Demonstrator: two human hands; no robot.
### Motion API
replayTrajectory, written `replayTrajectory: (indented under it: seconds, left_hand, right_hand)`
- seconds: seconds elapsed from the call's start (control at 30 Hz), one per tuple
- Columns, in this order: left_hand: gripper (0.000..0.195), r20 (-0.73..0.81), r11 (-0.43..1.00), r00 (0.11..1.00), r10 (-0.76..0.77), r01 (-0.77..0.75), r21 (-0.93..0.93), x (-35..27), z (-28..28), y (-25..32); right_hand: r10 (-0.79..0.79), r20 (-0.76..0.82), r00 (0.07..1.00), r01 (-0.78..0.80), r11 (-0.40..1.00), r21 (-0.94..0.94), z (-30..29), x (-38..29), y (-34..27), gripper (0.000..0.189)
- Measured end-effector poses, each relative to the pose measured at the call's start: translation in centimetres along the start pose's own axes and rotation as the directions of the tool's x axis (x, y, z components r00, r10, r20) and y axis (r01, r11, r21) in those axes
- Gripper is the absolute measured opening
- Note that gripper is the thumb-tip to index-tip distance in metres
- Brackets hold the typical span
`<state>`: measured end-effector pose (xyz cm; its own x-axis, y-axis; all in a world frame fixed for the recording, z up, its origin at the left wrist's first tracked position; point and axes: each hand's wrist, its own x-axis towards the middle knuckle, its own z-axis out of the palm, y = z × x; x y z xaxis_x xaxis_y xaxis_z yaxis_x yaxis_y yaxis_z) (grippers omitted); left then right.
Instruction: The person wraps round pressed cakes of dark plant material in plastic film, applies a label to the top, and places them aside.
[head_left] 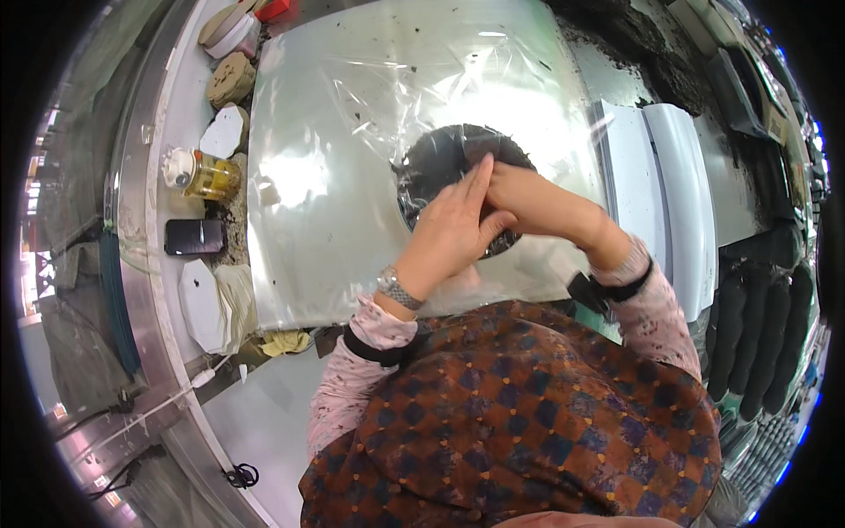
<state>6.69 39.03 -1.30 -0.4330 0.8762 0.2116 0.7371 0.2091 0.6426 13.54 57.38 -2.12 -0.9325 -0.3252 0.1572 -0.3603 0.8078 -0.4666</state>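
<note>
A round, flat mass of dark, crumbly material (439, 162) lies beneath creased clear plastic film (379, 99) on a pale sheet-covered work surface (317, 244). Over its near side, my left hand (452, 228) rests with the fingers extended and the thumb apart, a metal-band watch (396, 287) on its wrist. My right hand (525, 195) meets it from the right, bent at the wrist. The two hands touch each other at the fingers. My right fingertips are hidden behind the left hand, so whether they pinch anything cannot be seen.
Along the left ledge are paper discs (231, 79), a jar of yellow liquid (211, 175), a phone (195, 236) and octagonal white sheets (201, 307). White sheets (680, 191) lie stacked at right. Dark loose material (650, 49) covers the far right; long dark rolls (752, 336) lie nearer.
</note>
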Motion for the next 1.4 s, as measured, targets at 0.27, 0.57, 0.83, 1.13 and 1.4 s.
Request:
replayTrajectory:
  seconds: [0.27,0.57,0.83,1.13,1.4]
  left_hand:
    - [0.081,0.168,0.984,0.978,-0.127,0.103,0.144,1.9,0.5,0.6]
    - [0.069,0.174,0.973,0.97,-0.172,0.139,0.184,2.1,0.2,1.0]
    - [0.023,0.084,0.982,0.995,-0.051,0.065,-0.177,-0.9,-2.9,0.1]
    - [0.035,0.155,-0.227,0.799,-0.582,0.023,-0.974,3.2,-5.2,-10.1]
    - [0.027,-0.144,0.958,0.954,0.262,-0.275,-0.082,4.8,-6.0,-3.2]
  right_hand:
    - [0.891,0.257,0.374,0.354,-0.393,0.849,2.9,-8.3,2.9,0.048]
    - [0.679,-0.416,0.606,0.54,0.033,0.841,-0.9,-0.7,0.5,0.072]
    - [0.115,-0.359,0.926,-0.113,0.993,0.026,0.5,1.0,-1.5,0.038]
    - [-0.099,-0.203,0.974,0.031,0.949,-0.313,1.0,2.6,-2.0,0.044]
    - [0.182,-0.121,0.976,-0.196,0.974,-0.116,1.5,2.2,-1.9,0.029]
